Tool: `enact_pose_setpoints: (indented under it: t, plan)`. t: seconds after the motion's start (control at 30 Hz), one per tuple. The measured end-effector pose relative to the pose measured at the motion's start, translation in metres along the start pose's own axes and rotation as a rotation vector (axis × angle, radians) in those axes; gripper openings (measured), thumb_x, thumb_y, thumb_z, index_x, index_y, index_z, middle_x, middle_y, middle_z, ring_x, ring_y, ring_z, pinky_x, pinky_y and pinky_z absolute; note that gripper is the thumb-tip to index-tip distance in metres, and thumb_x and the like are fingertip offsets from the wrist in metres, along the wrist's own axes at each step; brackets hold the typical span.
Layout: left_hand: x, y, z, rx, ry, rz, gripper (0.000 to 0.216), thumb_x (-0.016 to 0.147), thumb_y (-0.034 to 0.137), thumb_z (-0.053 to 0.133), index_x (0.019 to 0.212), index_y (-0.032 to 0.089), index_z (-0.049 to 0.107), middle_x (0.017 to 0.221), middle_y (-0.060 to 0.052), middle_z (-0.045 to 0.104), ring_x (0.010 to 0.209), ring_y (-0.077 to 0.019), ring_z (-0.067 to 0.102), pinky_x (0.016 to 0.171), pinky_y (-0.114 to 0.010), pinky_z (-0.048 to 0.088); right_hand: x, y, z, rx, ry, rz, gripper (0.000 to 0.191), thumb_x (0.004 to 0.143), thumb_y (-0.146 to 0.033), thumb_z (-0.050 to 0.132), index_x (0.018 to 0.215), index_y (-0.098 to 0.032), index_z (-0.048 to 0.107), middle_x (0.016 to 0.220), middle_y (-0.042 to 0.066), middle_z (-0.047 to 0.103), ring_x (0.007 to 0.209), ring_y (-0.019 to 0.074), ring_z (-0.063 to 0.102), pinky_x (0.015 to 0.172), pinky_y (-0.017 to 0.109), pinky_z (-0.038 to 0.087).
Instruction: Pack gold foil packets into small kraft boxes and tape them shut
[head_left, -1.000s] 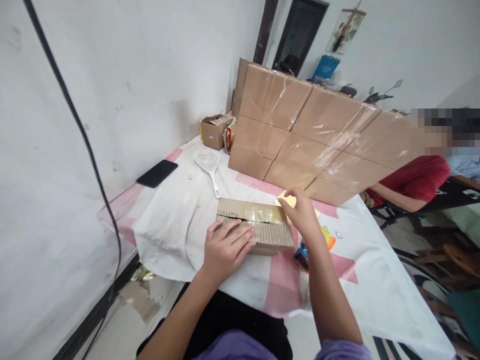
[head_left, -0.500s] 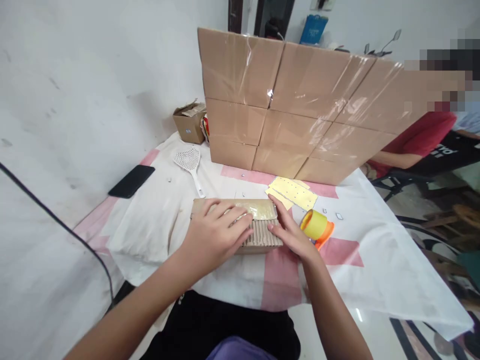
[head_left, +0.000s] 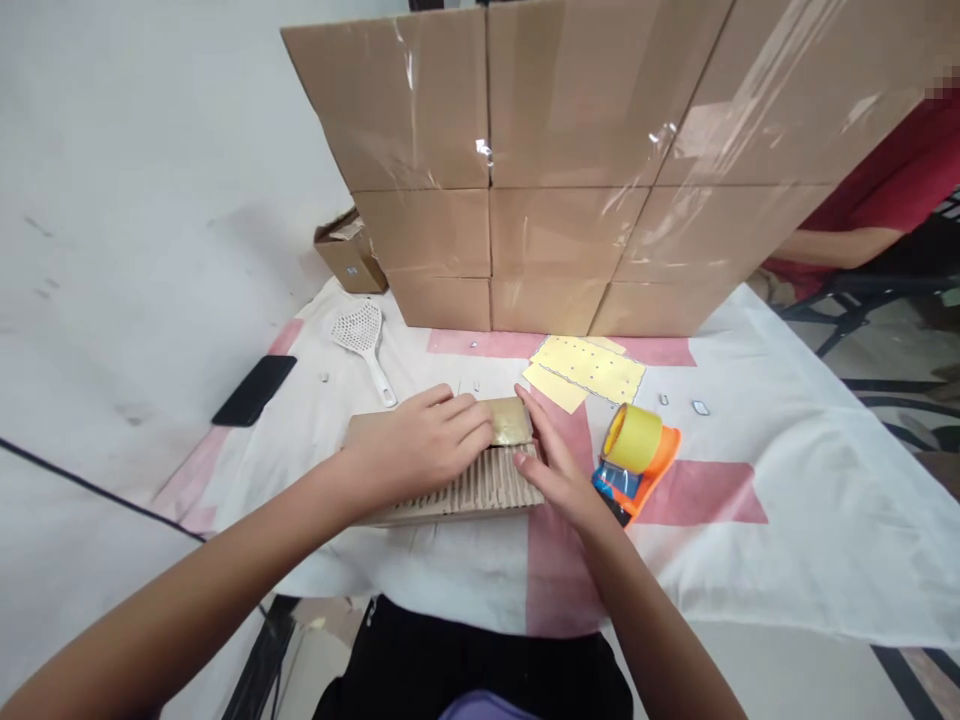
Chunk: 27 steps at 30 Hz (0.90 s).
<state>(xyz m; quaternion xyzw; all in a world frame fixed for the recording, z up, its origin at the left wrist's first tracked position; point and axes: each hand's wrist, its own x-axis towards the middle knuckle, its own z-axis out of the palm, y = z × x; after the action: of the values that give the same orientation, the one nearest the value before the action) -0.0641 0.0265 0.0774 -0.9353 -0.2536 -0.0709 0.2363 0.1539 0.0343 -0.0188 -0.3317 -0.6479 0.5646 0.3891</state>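
A flat brown cardboard box [head_left: 480, 490] with a corrugated front edge and shiny tape on top lies on the white-and-pink cloth [head_left: 787, 500]. My left hand [head_left: 420, 445] rests palm down on its top, fingers stretched flat toward the tape. My right hand [head_left: 555, 465] is at the box's right end, fingers extended and pressed against its side. Just right of that hand sits a yellow tape roll in an orange dispenser [head_left: 637, 450]. Yellow paper sheets [head_left: 589, 368] lie behind it.
A wall of taped cardboard boxes [head_left: 555, 170] stands across the back of the table. A white slotted scoop [head_left: 360, 335], a black phone [head_left: 253, 390] and a small open carton [head_left: 349, 255] lie at the left. Another person in red [head_left: 885, 200] sits at the right.
My right hand left the yellow sheets and came to the box's right end. The view moved closer and lower toward the table. My left hand stayed on the box top.
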Motion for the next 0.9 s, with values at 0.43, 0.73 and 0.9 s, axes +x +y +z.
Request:
enact_pose_setpoints:
  t: [0.43,0.73,0.9]
  plan:
    - [0.007,0.010,0.009,-0.377,-0.293,-0.442,0.021,0.104,0.017,0.032,0.098,0.018,0.052,0.102,-0.005,0.061,0.072,-0.0172,0.058,0.058,-0.032,0.041,0.003,-0.004,0.000,0.053,0.015,0.050,0.078,0.088,-0.031,0.060,0.159,-0.025,0.030,0.165,0.005,0.032,0.152,0.0260,0.032,0.126,0.045,0.026]
    - [0.020,0.012,0.011,-0.280,-0.373,-0.503,0.022,0.100,0.012,0.031,0.100,0.016,0.053,0.098,-0.008,0.061,0.066,-0.0202,0.055,0.056,-0.035,0.033,0.003,-0.007,-0.001,0.099,-0.005,0.109,0.080,0.086,-0.033,0.061,0.159,-0.026,0.028,0.165,0.007,0.032,0.142,0.0279,0.046,0.116,0.044,0.041]
    - [0.016,-0.003,0.002,-0.649,-0.322,-0.483,0.026,0.106,0.029,0.032,0.094,0.019,0.053,0.095,-0.004,0.059,0.076,-0.0184,0.058,0.068,-0.033,0.045,0.000,-0.014,0.000,0.112,-0.006,0.140,0.081,0.087,-0.036,0.061,0.159,-0.023,0.027,0.161,0.011,0.036,0.128,0.0288,0.055,0.108,0.045,0.048]
